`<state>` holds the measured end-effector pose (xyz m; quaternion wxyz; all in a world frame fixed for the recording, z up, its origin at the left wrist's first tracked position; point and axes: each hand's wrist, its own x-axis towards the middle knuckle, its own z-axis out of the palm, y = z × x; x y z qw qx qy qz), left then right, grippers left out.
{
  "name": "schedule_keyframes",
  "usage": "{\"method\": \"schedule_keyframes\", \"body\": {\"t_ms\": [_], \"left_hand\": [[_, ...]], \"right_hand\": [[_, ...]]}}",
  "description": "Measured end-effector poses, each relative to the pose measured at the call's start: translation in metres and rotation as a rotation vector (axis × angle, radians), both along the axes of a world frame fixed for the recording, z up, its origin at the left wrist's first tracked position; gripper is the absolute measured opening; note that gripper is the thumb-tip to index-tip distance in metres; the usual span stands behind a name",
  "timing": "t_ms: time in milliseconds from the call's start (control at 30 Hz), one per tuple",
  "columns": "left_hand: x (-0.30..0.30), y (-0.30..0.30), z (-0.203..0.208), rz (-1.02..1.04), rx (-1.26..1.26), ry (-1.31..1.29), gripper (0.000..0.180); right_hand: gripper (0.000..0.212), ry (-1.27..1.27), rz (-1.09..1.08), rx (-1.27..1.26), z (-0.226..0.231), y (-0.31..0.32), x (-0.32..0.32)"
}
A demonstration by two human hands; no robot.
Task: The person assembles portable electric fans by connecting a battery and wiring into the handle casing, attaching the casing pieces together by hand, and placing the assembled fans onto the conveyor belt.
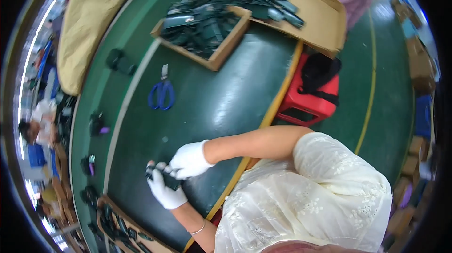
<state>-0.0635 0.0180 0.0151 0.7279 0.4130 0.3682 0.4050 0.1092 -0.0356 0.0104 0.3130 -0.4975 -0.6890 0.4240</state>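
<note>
Both my hands wear white gloves and meet low over the green tabletop (pixel 221 83). A small dark plastic-looking part (pixel 172 182) sits between them; its exact kind cannot be made out. My left hand (pixel 165 193) is closed around its near side, thumb and fingers bent. From the other side, my right hand (pixel 190 160) pinches at the same part with its fingertips, which partly hide it. Farther up the table lie small scissors (pixel 162 95) with blue handles, apart from both hands.
A cardboard box (pixel 229 48) heaped with dark parts stands at the far side, beside a larger carton (pixel 320 17) with more. Another parts box (pixel 101 202) is at lower left. Dark items (pixel 96 125) line the green strip. A red stool (pixel 308 100) holds a black bag (pixel 320 74).
</note>
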Motion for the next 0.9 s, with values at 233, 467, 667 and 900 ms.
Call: {"method": "schedule_keyframes", "body": {"t_ms": [233, 467, 667, 900], "left_hand": [[-0.008, -0.005, 0.014, -0.011, 0.087, 0.210, 0.033], [-0.028, 0.002, -0.002, -0.061, -0.044, -0.031, 0.033], [-0.021, -0.010, 0.027, -0.041, 0.277, 0.379, 0.029], [-0.030, -0.011, -0.001, 0.021, 0.559, 0.514, 0.021]], "right_hand": [[0.034, -0.009, -0.015, -0.188, 0.029, -0.016, -0.004], [0.024, 0.090, -0.159, -0.476, 0.036, -0.008, -0.032], [0.018, 0.037, -0.277, -0.431, 0.036, -0.012, -0.029], [0.022, -0.053, -0.254, -0.404, 0.022, 0.000, -0.042]]}}
